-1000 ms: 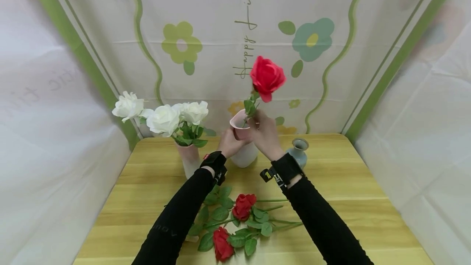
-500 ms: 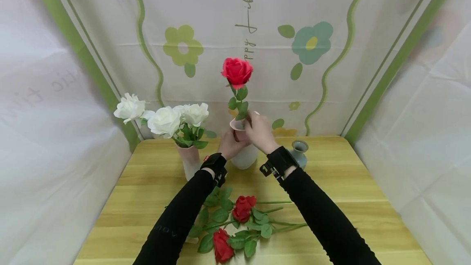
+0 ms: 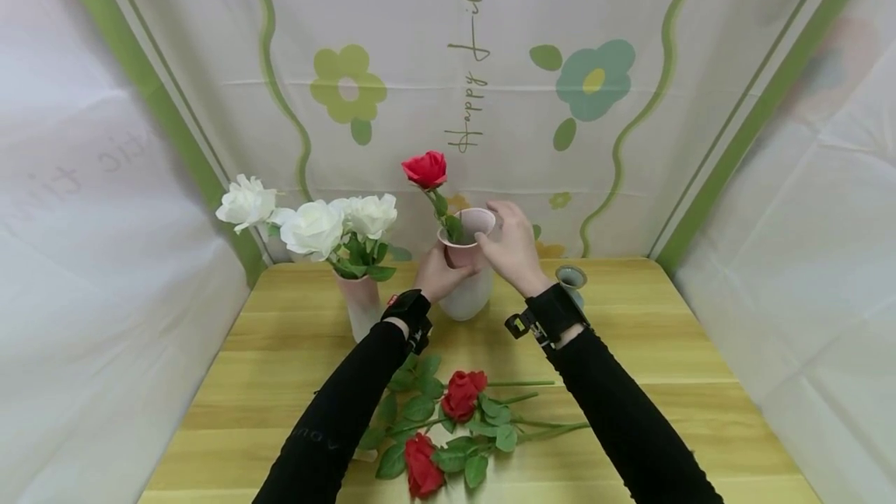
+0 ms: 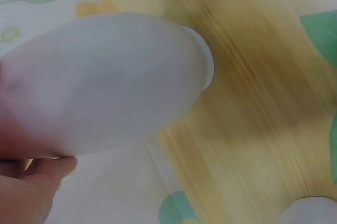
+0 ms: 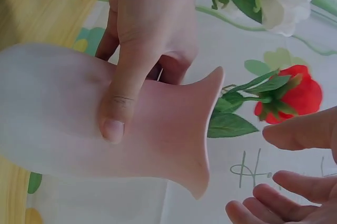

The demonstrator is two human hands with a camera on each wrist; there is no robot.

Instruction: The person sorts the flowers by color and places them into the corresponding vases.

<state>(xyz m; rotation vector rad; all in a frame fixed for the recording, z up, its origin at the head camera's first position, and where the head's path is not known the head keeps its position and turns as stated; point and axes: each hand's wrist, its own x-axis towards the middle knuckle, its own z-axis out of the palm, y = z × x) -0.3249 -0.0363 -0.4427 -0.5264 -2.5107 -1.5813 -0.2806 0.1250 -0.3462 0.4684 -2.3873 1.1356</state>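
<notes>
A pink-and-white vase [image 3: 467, 294] with a flared rim stands at the back of the table. My left hand [image 3: 439, 274] grips its neck, and in the right wrist view the thumb [image 5: 117, 113] lies across the pink part. One red rose [image 3: 425, 169] sits in this vase and leans left over the rim, its lower stem hidden inside. Beside the rim on the right is my right hand [image 3: 516, 251], fingers spread and holding nothing. The right wrist view has those fingers [image 5: 305, 134] apart from the rose's leaves.
White roses [image 3: 311, 228] fill another pink-and-white vase [image 3: 360, 309] on the left. A small grey-blue vase [image 3: 571, 278] is partly hidden behind my right wrist. Red roses [image 3: 463, 395] with green stems lie at the table's front. A printed cloth [image 3: 420, 37] hangs behind.
The red rose moved left and sank into the vase. My right hand let go of its stem, spread its fingers and drew slightly right. The left hand stayed on the vase.
</notes>
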